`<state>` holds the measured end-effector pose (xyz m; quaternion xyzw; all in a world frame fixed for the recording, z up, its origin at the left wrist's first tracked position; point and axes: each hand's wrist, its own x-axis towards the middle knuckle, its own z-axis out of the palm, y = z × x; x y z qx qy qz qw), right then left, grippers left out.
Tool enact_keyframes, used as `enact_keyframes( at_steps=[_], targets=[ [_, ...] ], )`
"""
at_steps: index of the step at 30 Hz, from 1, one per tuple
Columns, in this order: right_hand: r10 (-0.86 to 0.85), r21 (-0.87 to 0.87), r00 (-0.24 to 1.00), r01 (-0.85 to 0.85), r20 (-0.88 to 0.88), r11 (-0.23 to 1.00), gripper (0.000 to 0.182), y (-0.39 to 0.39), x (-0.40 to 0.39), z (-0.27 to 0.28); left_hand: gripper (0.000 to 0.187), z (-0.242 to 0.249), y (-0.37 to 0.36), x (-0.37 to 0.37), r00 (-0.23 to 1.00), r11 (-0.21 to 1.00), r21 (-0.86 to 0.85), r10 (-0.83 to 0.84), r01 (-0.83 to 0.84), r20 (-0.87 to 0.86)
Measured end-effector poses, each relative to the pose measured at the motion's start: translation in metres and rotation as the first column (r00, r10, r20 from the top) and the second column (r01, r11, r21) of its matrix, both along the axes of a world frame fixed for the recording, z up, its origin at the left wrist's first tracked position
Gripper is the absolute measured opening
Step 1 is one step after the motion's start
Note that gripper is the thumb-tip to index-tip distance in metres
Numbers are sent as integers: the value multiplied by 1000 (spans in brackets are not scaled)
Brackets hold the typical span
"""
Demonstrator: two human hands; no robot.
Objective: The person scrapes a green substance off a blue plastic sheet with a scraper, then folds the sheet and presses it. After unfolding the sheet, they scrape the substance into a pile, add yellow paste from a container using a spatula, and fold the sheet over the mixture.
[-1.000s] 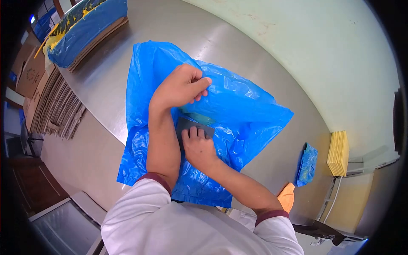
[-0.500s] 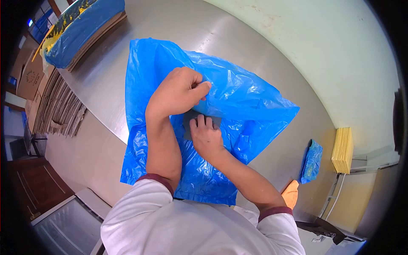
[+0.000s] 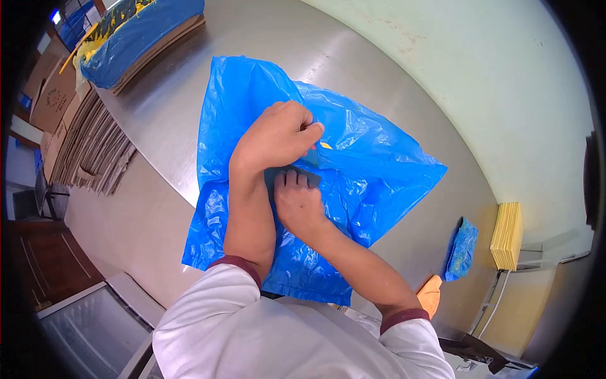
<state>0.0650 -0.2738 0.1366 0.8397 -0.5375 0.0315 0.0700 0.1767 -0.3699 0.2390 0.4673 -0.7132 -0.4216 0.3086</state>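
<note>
A blue plastic bag (image 3: 372,151) lies spread and crumpled on the metal table, beneath both hands. My left hand (image 3: 274,136) is closed over the bag's middle, thumb against the curled fingers; what it grips is hidden. Just right of its thumb, a small yellow patch (image 3: 326,145) shows against the blue. My right hand (image 3: 300,201) sits lower and closer to me, its bent fingers pressed on a dark grey flat piece (image 3: 271,178). Most of that piece is covered by my hand and left wrist.
On the metal table (image 3: 265,31) a blue-lined box (image 3: 145,41) with yellow contents stands far left. Flattened cardboard (image 3: 95,148) is stacked beyond the left edge. At right are a folded blue packet (image 3: 462,249), an orange item (image 3: 430,295) and a yellow stack (image 3: 507,235).
The yellow patch now shows beside my left thumb. My right hand has shifted slightly left, and its fingers are closer together. The whole view has turned a little.
</note>
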Motion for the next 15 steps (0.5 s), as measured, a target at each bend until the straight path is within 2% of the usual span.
enact_keyframes(
  at_steps=[6,9,12,15],
  targets=[
    [-45,-65,998,43,-33,997,11,-21,3,-14,33,-4,0,5,999,1000,12,-18,17,33],
    [-111,-138,993,106,-30,985,26,-29,10,-25,33,-16,-8,8,992,999,-35,37,-33,123],
    [-58,-124,998,59,11,991,26,-28,2,-18,33,-9,-5,11,995,993,91,74,-80,67],
    [1,20,1000,-2,23,1000,15,-1,-11,-1,33,-6,-3,10,996,994,77,74,-77,40]
  ],
)
